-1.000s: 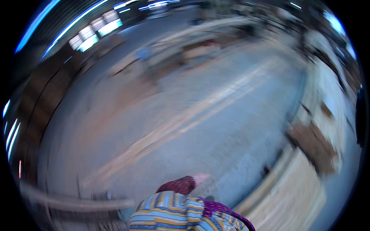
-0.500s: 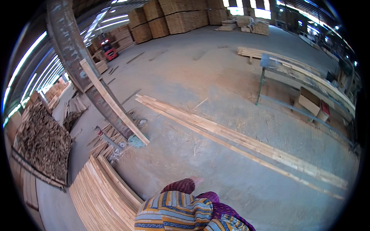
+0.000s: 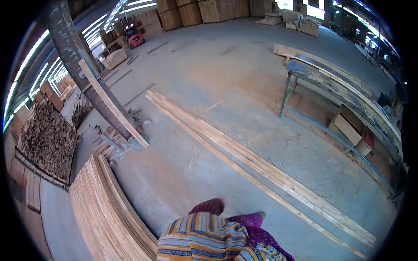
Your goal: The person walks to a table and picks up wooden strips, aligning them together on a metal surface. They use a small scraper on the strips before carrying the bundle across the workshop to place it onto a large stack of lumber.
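Neither of my hands shows. My striped top (image 3: 198, 232) fills the bottom middle, and maroon and purple patterned cloth (image 3: 246, 220) sticks out past it, probably over my legs; its ends are blurred. Nearest on the left lies a stack of long pale wooden strips (image 3: 102, 209). Ahead and to the right, several long boards (image 3: 244, 150) lie together on the floor, with one thin strip (image 3: 261, 178) alongside them on the near side.
One plank (image 3: 106, 100) leans along a rusty steel column (image 3: 72, 48). Beyond the stack stands a rack of wood scraps (image 3: 48, 143). At right, a metal-framed bench (image 3: 322, 78) carries boards, with a cardboard box (image 3: 347, 126) beneath. A red forklift (image 3: 134, 38) is far back.
My view has shifted forward and turned slightly. The floor boards, strip stack and bench have changed place in the picture accordingly. The cloth-covered legs have moved.
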